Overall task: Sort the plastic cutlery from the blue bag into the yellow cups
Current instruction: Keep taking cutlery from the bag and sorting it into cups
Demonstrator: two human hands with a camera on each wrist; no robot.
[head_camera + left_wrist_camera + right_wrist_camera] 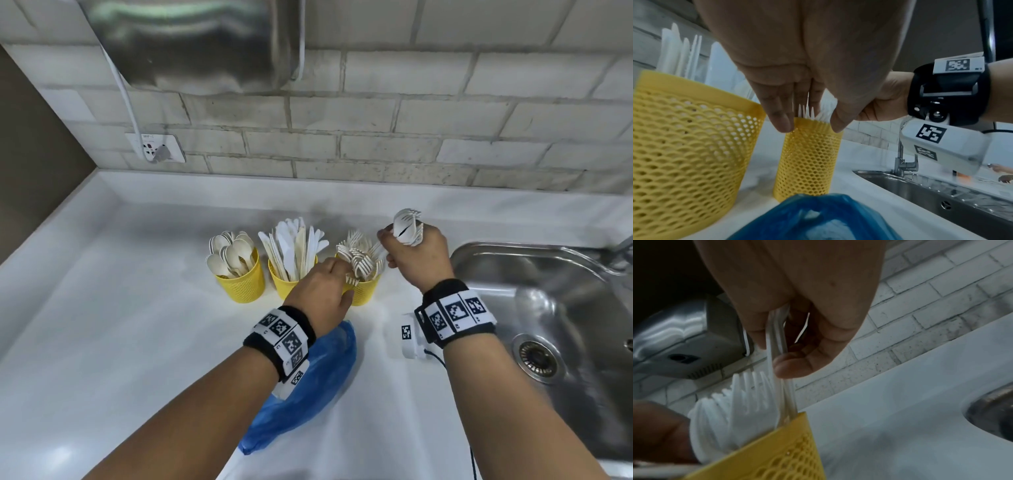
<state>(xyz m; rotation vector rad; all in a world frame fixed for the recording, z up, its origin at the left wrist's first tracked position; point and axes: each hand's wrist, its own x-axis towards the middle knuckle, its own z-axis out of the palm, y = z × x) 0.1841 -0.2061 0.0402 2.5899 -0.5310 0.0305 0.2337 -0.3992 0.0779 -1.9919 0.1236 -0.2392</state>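
Three yellow mesh cups stand in a row on the white counter: spoons at the left, knives in the middle, forks at the right. My right hand grips a bundle of white forks, heads up, above the right side of the fork cup; the handles reach down to its rim. My left hand is over the same cup, its straight fingers touching the standing forks. The blue bag lies crumpled under my left forearm.
A steel sink with a drain and a faucet lies to the right of the cups. On the brick wall behind hang a steel dispenser and a socket with a white cable.
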